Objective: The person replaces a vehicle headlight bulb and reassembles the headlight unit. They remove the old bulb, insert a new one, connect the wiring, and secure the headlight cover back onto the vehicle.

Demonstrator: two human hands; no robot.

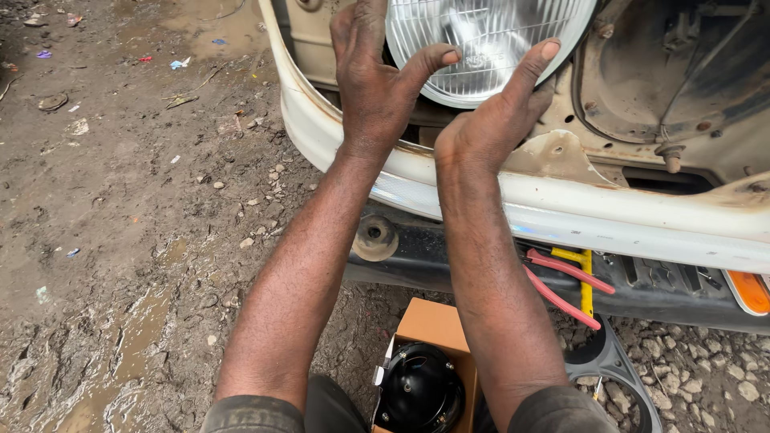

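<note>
Muddy ground (120,240) at left, wet, strewn with stones and scraps. Left hand (373,80) lies flat against the left rim of the round headlamp (489,44), thumb stretched onto the glass; grip wide, pressing, not closed round anything. Right hand (497,120) braces the lamp's lower edge, thumb up on the lens, grip likewise wide. Together they seem to steady the lamp in its opening in the white vehicle front (609,216). Below, an open cardboard box (433,325) holds a black lamp housing (421,389). Red-handled pliers (561,285) rest on the dark bumper (666,293), near at hand. Orange indicator lens (750,290) far right.
</note>
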